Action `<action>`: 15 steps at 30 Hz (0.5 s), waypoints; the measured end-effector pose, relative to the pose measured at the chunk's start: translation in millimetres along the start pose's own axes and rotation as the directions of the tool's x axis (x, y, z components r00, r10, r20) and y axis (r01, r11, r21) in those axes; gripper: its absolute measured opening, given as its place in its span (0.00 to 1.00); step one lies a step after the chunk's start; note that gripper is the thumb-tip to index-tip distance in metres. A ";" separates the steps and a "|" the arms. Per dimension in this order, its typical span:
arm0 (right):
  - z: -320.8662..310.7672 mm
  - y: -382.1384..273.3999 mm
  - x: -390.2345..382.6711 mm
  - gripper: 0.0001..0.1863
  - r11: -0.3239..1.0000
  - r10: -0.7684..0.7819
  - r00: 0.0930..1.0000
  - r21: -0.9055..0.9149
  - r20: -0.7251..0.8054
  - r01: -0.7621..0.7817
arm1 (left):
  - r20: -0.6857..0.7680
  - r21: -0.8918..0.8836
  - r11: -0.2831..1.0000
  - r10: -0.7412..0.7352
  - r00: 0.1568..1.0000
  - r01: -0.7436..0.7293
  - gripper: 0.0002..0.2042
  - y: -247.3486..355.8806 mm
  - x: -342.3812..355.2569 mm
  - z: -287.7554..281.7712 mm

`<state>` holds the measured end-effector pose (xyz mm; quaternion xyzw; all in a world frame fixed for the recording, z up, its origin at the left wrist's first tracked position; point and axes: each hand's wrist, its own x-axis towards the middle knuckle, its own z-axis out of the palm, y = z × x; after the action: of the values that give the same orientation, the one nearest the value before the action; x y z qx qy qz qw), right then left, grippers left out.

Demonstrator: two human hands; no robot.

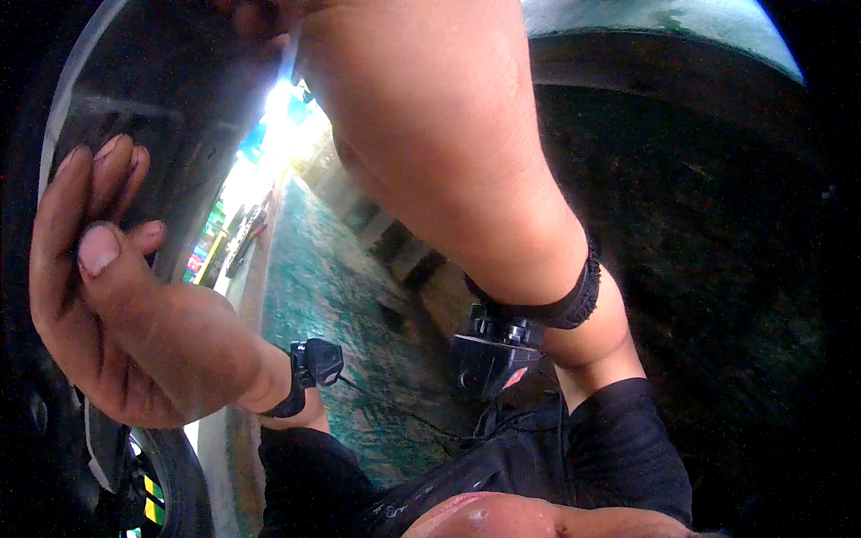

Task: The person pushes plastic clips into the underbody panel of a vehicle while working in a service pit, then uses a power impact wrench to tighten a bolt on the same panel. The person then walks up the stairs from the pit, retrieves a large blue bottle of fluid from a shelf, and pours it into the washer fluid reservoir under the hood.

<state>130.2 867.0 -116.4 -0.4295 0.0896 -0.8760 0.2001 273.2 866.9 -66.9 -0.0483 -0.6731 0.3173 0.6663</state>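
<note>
Dark, smooth, pale-edged panel sits at 10 o'clock, behind the left hand at 9. Left: fingers half-curled, released as far as I can see, nothing visible in it; contact with panel unclear. Right hand is shadowed, cut off at 11; can't tell its grip. My take: steady the panel with flat left fingers, not tips, and reposition so the bare right forearm at 12 doesn't block sight. Route thin black cable near 6 clear of both elbows.
</note>
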 end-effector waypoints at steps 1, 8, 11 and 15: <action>-2.0 -1.3 -1.7 0.11 0.998 0.058 0.998 0.025 0.007 -0.059 | -0.004 0.008 1.000 -0.010 1.000 0.010 0.14 1.4 -0.8 0.2; 7.4 -32.3 11.9 0.13 0.928 0.347 0.936 0.119 0.064 -0.352 | 0.200 -0.091 0.992 -0.064 0.978 0.084 0.14 -13.4 -27.4 6.4; 33.4 -3.5 12.2 0.13 0.991 0.099 0.994 0.094 -0.048 -0.094 | 0.266 -0.030 0.999 -0.010 0.964 0.019 0.14 -39.7 -41.0 -0.1; 26.0 61.3 12.5 0.12 0.967 -0.251 0.910 -0.044 -0.330 0.250 | 0.314 0.009 0.998 -0.064 0.947 0.064 0.13 -32.4 -66.1 2.1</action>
<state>160.6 806.6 -111.7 -0.2836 0.0668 -0.9542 0.0680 289.9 808.2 -108.1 0.0241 -0.7720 0.2987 0.5605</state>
